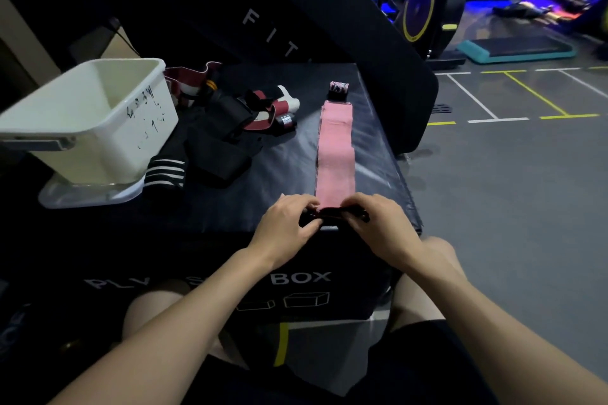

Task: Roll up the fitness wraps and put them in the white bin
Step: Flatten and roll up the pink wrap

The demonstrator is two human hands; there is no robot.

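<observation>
While the pink wrap (335, 154) lies stretched flat from the middle of the frame down toward its lower centre, both hands meet at its near end. The left hand (286, 223) and the right hand (383, 223) each curl their fingers round the dark, folded end of the strip, pinching it at the front edge of the black box (279, 168). At the far end of the strip its dark tab touches a small pink-and-black roll (339, 89) standing on the box top.

Left of the strip, well apart from it, a pile of other wraps (237, 122) in black, dark red and white sprawls across the box, with a black piece bearing white stripes (166, 169) at its lower edge. The white bin (98, 115) sits at the left of the frame on a clear lid (88, 196), just beside that pile; dark handwritten marks on its side cannot be read.

On the box's front face, partly hidden by the forearms, white letters read "BOX" after a faint "PL", above two outline drawings of boxes. A black pad (296, 10) leaning behind shows the letters "FIT". At the upper right, an exercise bike (424, 6) and a teal step platform (516, 49) stand on a grey floor with white and yellow lines.
</observation>
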